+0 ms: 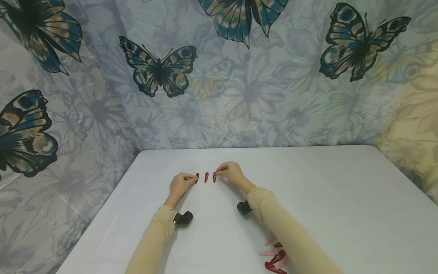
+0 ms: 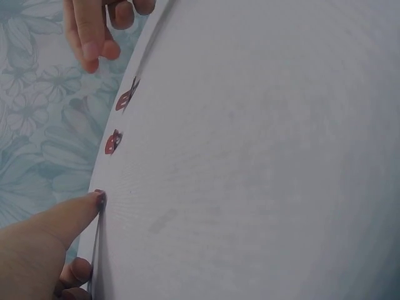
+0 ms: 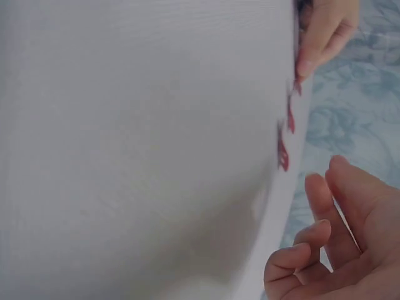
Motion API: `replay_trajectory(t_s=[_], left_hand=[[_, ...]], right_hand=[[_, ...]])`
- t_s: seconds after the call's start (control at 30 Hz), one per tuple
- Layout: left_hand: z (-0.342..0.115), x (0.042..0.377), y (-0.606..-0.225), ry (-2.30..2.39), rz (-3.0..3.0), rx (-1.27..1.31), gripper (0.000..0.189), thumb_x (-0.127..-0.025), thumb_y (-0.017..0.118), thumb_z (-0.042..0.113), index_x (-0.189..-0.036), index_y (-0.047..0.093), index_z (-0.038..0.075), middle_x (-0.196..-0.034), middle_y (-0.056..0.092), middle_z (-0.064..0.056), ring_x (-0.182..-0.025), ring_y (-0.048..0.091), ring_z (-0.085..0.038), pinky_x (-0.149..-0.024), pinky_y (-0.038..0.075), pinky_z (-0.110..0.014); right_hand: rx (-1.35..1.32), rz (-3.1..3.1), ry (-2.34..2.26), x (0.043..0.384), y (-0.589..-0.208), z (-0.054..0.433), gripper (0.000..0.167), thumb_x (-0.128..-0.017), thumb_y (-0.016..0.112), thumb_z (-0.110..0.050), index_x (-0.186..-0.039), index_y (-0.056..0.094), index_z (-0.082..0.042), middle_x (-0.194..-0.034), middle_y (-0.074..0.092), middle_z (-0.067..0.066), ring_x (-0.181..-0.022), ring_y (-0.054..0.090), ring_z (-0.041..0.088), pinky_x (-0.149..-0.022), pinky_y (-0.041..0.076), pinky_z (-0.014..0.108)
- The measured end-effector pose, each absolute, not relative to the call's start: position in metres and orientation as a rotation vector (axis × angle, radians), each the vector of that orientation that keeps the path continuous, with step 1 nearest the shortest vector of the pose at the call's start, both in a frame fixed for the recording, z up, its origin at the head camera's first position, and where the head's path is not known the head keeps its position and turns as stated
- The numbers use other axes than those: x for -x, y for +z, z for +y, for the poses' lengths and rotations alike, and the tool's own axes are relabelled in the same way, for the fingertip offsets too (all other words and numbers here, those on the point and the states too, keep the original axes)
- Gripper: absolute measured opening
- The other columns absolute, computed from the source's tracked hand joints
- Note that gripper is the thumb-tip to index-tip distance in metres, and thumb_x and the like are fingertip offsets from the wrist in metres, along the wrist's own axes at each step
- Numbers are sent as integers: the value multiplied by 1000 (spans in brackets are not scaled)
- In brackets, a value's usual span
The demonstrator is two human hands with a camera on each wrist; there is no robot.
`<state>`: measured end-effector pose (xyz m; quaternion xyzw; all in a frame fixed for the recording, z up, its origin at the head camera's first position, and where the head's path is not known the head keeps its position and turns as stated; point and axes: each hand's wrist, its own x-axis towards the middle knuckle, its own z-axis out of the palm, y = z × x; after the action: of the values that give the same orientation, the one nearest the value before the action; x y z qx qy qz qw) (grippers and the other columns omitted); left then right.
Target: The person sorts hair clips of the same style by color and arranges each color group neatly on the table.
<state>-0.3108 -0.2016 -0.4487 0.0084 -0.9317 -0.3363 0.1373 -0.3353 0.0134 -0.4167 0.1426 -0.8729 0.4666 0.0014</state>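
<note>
Three red snap hair clips stand in a short row toward the far side of the white table. My left hand (image 1: 180,185) pinches the leftmost hair clip (image 1: 197,176) with thumb and fingertip; in the left wrist view the thumb covers most of it. The middle hair clip (image 1: 206,177) lies untouched. Beside the rightmost hair clip (image 1: 214,177) is my right hand (image 1: 233,173). In the right wrist view its loosely bent fingers (image 3: 342,209) hold nothing, with a gap between them and that clip (image 3: 284,155).
Near the front edge, partly under the right forearm, lies a loose group of clips: red ones (image 1: 278,257), pink ones (image 1: 269,252) and a dark brown one (image 1: 278,245). Behind the white table (image 1: 325,190) hangs a butterfly-patterned cloth (image 1: 253,95).
</note>
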Motion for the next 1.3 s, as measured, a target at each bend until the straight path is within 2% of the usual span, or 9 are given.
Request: replay_trajectory(t_s=[0.17,0.4,0.83,1.1,1.3], left_hand=[[-202,309,-448,-979,-2690,-23,22,-75,72,30,-83,74,10,-75,56,-2,-66,49,-18,-60,39,-33],[-201,307,-447,-987,-2688,-7,22,-75,72,29,-83,73,10,-73,55,-1,-65,49,-17,-59,39,-32],[-201,308,-450,-983,-2674,13,21,-75,72,30,-82,74,10,-71,55,0,-62,46,-16,-58,38,-32],[-201,309,-449,-959,-2683,13,22,-75,72,30,-82,74,10,-71,54,-1,-63,47,-18,-58,38,-33],[-201,310,-449,-956,-2688,9,22,-75,71,31,-82,74,11,-70,53,0,-62,46,-17,-58,37,-32]], right_hand=[[-498,-2757,1408,333,-402,17,6,-79,68,-13,-80,71,-7,-82,65,0,-85,57,18,-76,43,34],[-569,-2760,1374,322,-389,35,10,-80,68,-18,-82,71,-8,-84,65,0,-84,55,18,-71,43,33],[-632,-2710,1522,297,-381,70,10,-80,68,-19,-82,71,-9,-82,64,-1,-70,52,16,-61,43,30],[-681,-2700,1588,277,-378,89,15,-81,67,-23,-85,70,-9,-83,64,-2,-74,55,27,-63,44,34],[-716,-2661,1589,267,-375,102,19,-81,67,-24,-87,70,-7,-85,64,-2,-77,57,20,-66,45,34]])
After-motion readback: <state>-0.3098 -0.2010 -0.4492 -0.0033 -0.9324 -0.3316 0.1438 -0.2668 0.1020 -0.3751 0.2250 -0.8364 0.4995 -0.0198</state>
